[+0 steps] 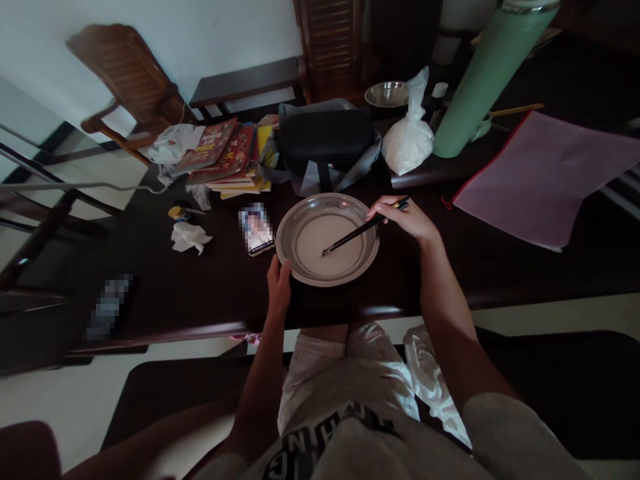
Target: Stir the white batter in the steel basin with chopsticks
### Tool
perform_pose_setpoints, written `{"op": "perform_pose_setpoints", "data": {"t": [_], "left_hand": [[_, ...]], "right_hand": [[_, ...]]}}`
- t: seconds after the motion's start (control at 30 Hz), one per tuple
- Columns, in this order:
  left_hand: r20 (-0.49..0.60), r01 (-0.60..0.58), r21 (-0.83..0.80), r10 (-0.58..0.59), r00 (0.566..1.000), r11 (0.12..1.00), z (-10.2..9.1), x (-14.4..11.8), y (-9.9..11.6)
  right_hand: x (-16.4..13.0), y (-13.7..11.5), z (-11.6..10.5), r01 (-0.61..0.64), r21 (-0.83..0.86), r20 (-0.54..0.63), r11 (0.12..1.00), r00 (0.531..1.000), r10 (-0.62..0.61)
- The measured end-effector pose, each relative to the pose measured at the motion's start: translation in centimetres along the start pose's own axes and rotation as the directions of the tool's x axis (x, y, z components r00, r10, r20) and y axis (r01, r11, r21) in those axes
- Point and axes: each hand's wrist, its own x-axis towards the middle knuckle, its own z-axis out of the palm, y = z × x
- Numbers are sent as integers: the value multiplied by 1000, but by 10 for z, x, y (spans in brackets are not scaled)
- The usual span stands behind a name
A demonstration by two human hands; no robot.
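Working across the dark wooden table (500,267), we note first the largest items at its far side: a tall green flask (487,73), a pink folder (540,177) to the right, a black case (325,140) and a stack of books (227,157) behind the plate. A knotted white plastic bag (409,137) sits between the case and the flask. The round metal plate (295,223) lies near the table's front edge, directly ahead of us, holding a shallow pale liquid. Our left hand (279,283) grips the plate's near-left rim, fingers closed on the edge. Our right hand (405,217) is clenched around a pair of black chopsticks (363,230), whose tips rest in the liquid near the plate's centre. A phone (257,230) lies just left of the plate.
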Motion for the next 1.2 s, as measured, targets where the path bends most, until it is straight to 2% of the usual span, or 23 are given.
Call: {"op": "perform_pose_setpoints", "data": {"t": [0.2, 0.27, 0.37, 0.43, 0.57, 0.63, 0.83, 0.9, 0.97, 1.07, 1.2], "left_hand": [[-5, 11, -17, -11, 1000, 1000, 0, 1, -3], [-3, 10, -15, -10, 1000, 1000, 0, 1, -3], [-1, 1, -16, -1, 1000, 1000, 0, 1, -3], [-5, 1, -16, -1, 1000, 1000, 0, 1, -3], [-7, 6, -12, -6, 1000, 1000, -1, 1, -4], [-9, 4, -12, -4, 1000, 1000, -1, 1, -4], [-6, -12, 7, 12, 1000, 1000, -1, 2, -5], [-3, -14, 11, 14, 1000, 1000, -1, 2, -5], [1, -7, 6, 7, 1000, 1000, -1, 2, -4], [7, 2, -2, -2, 1000, 1000, 0, 1, -3], [5, 3, 11, -4, 1000, 1000, -1, 0, -2]], "right_hand": [[-2, 0, -7, 3, -8, -166, 1000, 986, -5], [-2, 0, -7, -6, 6, -142, 1000, 990, 7], [0, -1, -1, 0, 16, -27, 1000, 1000, 1], [2, -1, 2, 25, -3, -12, 1000, 1000, -25], [2, 1, -3, 19, -13, -156, 1000, 988, -20], [1, 1, -5, 4, 2, -189, 1000, 982, -3], [2, 0, 3, 12, 4, -3, 1000, 1000, -12], [2, 1, 2, 33, -9, -24, 999, 999, -33], [2, 1, -2, 35, -16, -104, 999, 994, -37], [0, 1, -6, -2, -6, -168, 1000, 986, 1], [-1, -3, 0, -12, 3, -30, 1000, 999, 12]]}}
